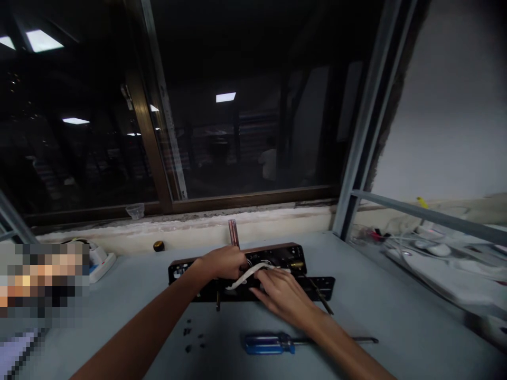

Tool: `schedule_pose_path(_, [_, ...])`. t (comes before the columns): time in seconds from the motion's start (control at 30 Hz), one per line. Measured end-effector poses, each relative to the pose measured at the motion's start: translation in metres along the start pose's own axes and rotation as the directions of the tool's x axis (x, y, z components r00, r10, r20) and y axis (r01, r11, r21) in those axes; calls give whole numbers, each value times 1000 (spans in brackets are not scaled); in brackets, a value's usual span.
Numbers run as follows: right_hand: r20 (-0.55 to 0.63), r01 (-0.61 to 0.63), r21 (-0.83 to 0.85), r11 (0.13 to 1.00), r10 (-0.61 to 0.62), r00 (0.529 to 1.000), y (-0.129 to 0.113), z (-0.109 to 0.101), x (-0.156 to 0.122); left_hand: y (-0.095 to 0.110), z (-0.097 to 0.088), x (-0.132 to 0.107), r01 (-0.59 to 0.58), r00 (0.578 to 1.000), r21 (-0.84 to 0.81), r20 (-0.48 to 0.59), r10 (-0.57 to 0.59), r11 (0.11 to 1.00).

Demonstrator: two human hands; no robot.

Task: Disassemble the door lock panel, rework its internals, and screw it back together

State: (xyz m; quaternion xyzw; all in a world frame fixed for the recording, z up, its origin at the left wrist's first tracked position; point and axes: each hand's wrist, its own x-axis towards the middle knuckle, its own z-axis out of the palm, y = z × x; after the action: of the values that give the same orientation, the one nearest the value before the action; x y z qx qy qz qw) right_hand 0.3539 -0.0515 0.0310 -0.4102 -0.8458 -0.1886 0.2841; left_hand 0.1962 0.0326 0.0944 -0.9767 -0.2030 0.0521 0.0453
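Near the desk's [130,287] far edge, the black housing [293,254] lies apparently opened, small pieces [189,348] seemingly unfitted; the left hand [227,262] seems curled round a reddish handle [233,233]; the right hand [282,290]: grip unclear.

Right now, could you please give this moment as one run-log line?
left hand: over black unit, grip unclear | right hand: at white strip, grip unclear | blue-handled screwdriver: on table, partly behind right forearm
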Motion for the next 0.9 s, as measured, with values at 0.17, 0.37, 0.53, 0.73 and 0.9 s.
schedule_pose_path(0.17, [25,-84,62,995,83,996,-2,-6,-3,-1,-3,-1,4,1000,-15,6,-4,1000])
schedule_pose_path(0.37, [100,-270,263,926,252,962,-8,-11,0,-1,-8,0,-38,999,-41,33,39,998])
schedule_pose_path(0.53, [207,-409,396,823,353,912,-14,-21,11,-3,-8,4,-75,996,-42,54,78,996])
schedule_pose_path(0.73, [227,-417,409,812,352,908,-14,-17,11,-2,-9,6,-105,991,-30,84,107,994])
schedule_pose_path(0.9, [240,-357,388,850,281,929,-7,-15,6,4,-9,8,-106,991,33,91,103,994])
